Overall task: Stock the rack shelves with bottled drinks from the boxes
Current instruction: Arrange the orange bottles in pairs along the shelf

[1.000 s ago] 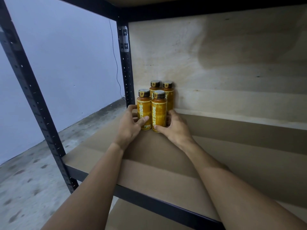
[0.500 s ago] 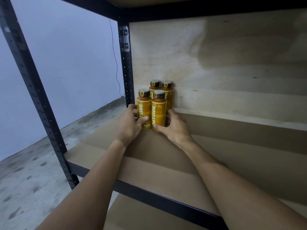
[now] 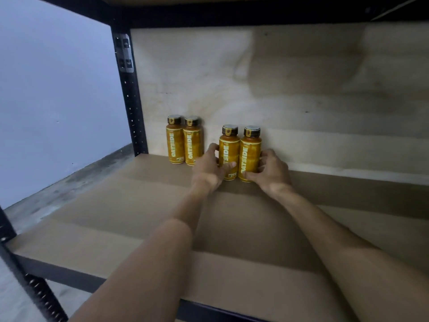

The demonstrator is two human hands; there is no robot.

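Orange-sleeved, dark-capped drink bottles are standing upright in two pairs at the far side of the brown board shelf (image 3: 111,205). Your left hand (image 3: 207,167) is curling round the left held bottle (image 3: 229,151), and your right hand (image 3: 271,170) round the right held bottle (image 3: 250,154); the two are touching. The far-left pair (image 3: 184,141) is sitting near the black perforated steel post (image 3: 131,101), with caps on and contents hidden.

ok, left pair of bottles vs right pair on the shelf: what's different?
The left pair stands free, untouched; the right pair is gripped, left hand on one bottle, right hand on the other. The left pair sits beside the black corner post; the right pair stands further right, with a gap between the pairs. Shared: all upright on the shelf, orange OATSIDE labels, dark caps.
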